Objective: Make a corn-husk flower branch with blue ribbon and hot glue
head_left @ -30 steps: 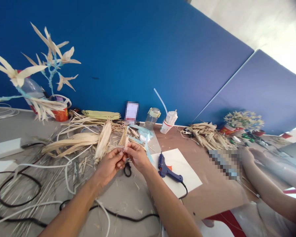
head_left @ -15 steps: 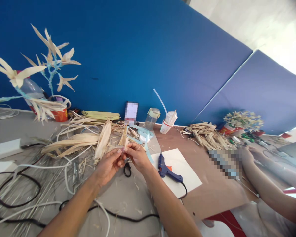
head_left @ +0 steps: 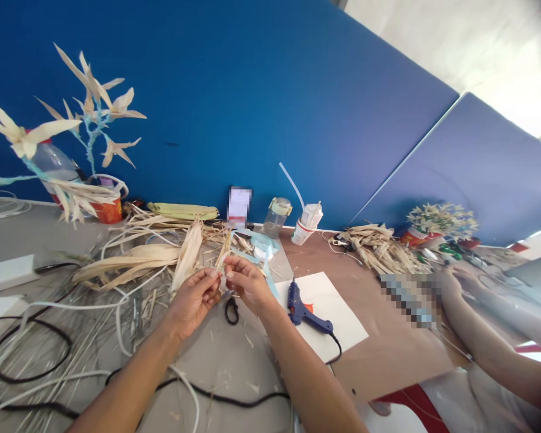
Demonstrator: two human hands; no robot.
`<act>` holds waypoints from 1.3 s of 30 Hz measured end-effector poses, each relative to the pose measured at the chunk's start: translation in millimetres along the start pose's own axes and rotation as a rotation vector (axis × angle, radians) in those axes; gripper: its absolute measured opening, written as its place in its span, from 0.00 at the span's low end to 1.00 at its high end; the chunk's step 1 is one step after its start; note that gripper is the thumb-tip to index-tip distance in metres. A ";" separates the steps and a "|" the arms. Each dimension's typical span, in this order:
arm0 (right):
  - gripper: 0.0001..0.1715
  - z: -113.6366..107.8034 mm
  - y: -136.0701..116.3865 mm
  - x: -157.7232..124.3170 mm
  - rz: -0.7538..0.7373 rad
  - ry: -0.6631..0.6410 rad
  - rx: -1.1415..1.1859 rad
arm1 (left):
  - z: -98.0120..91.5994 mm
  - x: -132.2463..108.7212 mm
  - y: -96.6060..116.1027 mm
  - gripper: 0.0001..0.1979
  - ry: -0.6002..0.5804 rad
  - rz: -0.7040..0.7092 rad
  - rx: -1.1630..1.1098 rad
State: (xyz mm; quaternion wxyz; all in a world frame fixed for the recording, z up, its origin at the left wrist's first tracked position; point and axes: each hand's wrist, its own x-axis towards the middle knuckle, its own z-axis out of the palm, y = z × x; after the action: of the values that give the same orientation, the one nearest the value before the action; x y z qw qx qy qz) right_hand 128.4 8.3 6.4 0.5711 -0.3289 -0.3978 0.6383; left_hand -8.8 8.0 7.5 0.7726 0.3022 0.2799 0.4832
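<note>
My left hand (head_left: 197, 299) and my right hand (head_left: 247, 285) are held close together above the table, fingertips almost meeting. Both are pinched at a small pale piece between them, too small to make out. Just beyond the fingers lie dried corn husks (head_left: 188, 255) and light blue strips (head_left: 264, 242). Below my right hand a black scissor handle (head_left: 231, 311) rests on the grey table. To the right, a blue glue gun (head_left: 307, 313) lies on a white sheet (head_left: 342, 319).
A lidded jar (head_left: 277, 218) and a paper cup (head_left: 303, 231) stand at the back by the blue partition (head_left: 252, 90). Husk flowers (head_left: 94, 114) rise at the left. Cables (head_left: 225, 397) cross the table. Another person's arm (head_left: 482, 331) reaches in at the right.
My right fingers have risen slightly and shifted a little apart from my left fingertips. The view has moved slightly.
</note>
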 end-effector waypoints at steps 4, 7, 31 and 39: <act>0.14 -7.9 0.8 5.9 -0.060 0.124 -0.108 | -4.1 2.3 4.2 0.10 0.024 0.026 -0.033; 0.08 -16.9 3.9 10.9 -0.101 0.268 -0.369 | -6.4 2.9 6.6 0.08 0.032 0.041 -0.053; 0.15 -18.9 -0.8 4.2 -0.348 0.230 -1.351 | -13.0 8.8 13.9 0.07 0.115 0.199 -0.062; 0.13 -10.7 -0.4 -1.1 -0.308 0.124 -1.412 | -13.7 9.1 12.4 0.06 0.099 0.194 -0.068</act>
State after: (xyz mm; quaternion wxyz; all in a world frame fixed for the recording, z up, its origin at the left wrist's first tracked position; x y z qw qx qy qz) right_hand 138.0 8.6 1.7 0.3275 -0.5951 -0.7238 0.1214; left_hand -22.4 23.4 6.3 0.7171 0.2772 0.2707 0.5794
